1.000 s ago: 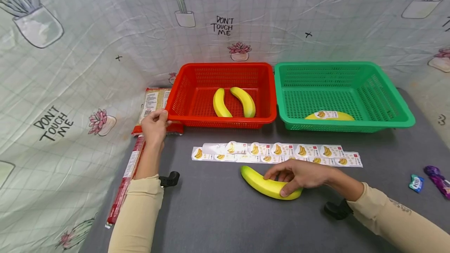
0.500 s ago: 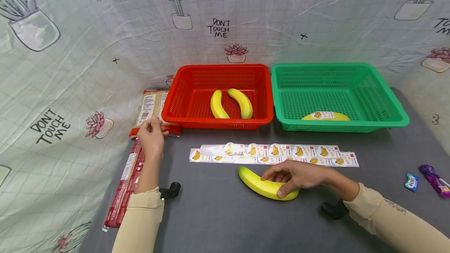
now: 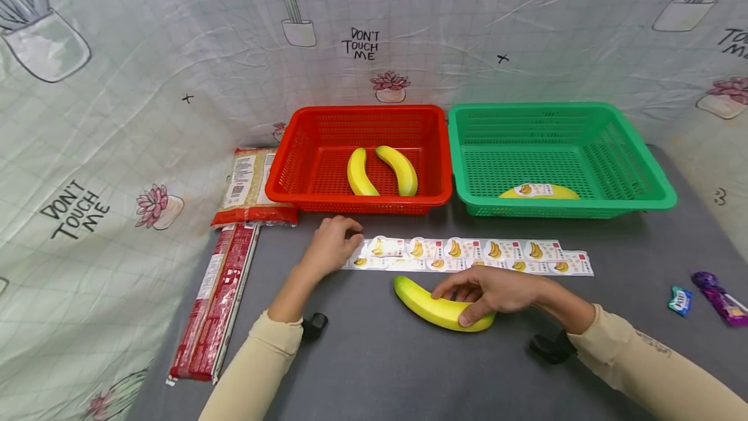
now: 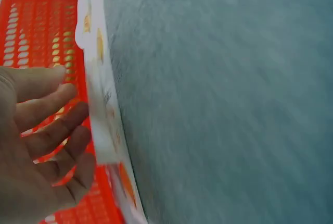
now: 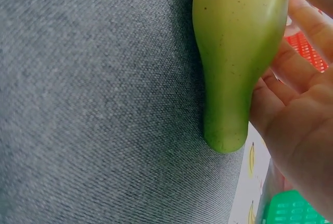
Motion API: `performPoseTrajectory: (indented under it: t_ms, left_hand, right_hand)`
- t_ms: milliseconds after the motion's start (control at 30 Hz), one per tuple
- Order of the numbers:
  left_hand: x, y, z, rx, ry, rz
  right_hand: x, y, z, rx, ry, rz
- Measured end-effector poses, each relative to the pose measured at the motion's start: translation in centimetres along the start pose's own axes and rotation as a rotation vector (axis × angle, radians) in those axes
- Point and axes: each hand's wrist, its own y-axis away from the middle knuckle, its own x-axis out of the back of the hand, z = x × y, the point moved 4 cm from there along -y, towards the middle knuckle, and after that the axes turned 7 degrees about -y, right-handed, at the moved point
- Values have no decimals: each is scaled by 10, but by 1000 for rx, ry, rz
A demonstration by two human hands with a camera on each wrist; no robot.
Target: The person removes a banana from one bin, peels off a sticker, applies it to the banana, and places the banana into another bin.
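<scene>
On the grey table lies a yellow banana with a green tip (image 3: 423, 303). My right hand (image 3: 491, 290) grips its right part, thumb on the near side and fingers on the far side. Behind the banana run two overlapping strips of banana stickers (image 3: 493, 250). My left hand (image 3: 332, 245) is over their left end, hiding part of it. In the left wrist view, the left hand's fingers (image 4: 54, 130) are loosely bent and nothing is between them. Whether they touch the strip I cannot tell.
A red basket (image 3: 358, 205) holds two bananas. Beside it, a green basket (image 3: 569, 209) holds a banana with a sticker. At left lie a grain bag (image 3: 250, 180) and long red packets (image 3: 219, 304). Small wrapped sweets (image 3: 680, 301) lie at right.
My left hand has left the red basket's front left corner and moved right and nearer, to the sticker strips. The right hand stays on the banana. The view has shifted slightly.
</scene>
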Motion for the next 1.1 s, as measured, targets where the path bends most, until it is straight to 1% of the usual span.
performPoseTrajectory:
  t_ms: [100,167,367,533,667,833,967,1100]
  left_hand:
    - [-7,-5,6,-2,-108,-42]
    - [-10,-7,7,3,-144,-55]
    - [-13,-11,8,3,-170,-52]
    - [-14,-13,9,17,-176,-72]
    - [-13,-15,10,42,-159,-106]
    - [-11,-16,9,68,-125,-177]
    - [-9,-19,6,69,-40,-230]
    - [-8,-23,3,28,86,-272]
  right_hand:
    - [0,-1,0,-3,-1,-6]
    - [0,-2,0,-3,2,-8]
    - [1,-1,-1,-13,-14,-7]
    - [1,-1,-2,-15,-13,-6]
    - [1,-1,-2,-9,-5,-2]
    - [-1,-1,-2,-16,-1,-7]
    - [-2,0,-3,-18,3,-7]
    - [-2,1,-4,-14,0,-9]
